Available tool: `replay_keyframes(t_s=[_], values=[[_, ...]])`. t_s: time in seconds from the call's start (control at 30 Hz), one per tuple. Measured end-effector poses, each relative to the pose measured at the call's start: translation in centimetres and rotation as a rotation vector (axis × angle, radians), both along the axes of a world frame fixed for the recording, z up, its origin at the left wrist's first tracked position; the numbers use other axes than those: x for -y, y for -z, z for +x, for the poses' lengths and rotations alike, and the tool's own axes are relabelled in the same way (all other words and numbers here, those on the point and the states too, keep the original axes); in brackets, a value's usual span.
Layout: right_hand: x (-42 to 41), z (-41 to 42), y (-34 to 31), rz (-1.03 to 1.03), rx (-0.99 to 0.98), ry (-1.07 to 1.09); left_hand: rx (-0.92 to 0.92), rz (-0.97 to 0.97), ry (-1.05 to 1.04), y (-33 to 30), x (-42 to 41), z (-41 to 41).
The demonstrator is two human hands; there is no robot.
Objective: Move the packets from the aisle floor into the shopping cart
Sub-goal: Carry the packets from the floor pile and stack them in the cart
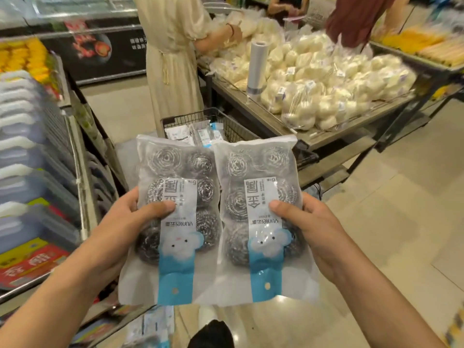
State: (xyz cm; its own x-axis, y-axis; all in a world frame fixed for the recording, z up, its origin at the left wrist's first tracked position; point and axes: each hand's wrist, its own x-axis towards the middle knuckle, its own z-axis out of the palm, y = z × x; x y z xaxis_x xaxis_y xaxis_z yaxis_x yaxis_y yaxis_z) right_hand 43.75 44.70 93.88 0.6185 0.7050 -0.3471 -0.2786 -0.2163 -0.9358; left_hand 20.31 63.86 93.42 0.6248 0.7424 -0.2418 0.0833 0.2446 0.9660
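Left hand [120,219] gripping a clear plastic packet of steel-wool scourers with a blue-and-white label [175,217], thumb pinned on its front; beside it, edges overlapping, a matching clear scourer packet [261,217] clamped the same way by the right hand [308,222]. Both raised just short of the black wire shopping cart [241,131]; similar packets [195,134] already inside; further pale packets blurred on the floor below, so seemingly midway through.

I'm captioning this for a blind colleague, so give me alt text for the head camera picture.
Two hands hold up two packets of steel scourers side by side, the left hand gripping the left packet and the right hand the right packet. Beyond them stands a black wire shopping cart with packets already inside, beside a table of bagged buns.
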Motion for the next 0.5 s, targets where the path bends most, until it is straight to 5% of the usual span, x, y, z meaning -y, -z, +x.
replay_keyframes(t_s=[0.5], values=[[-12.6,11.8,2.0,-0.197,-0.105,-0.037,-0.140,-0.277,-0.080,3.5,-11.2,12.2]])
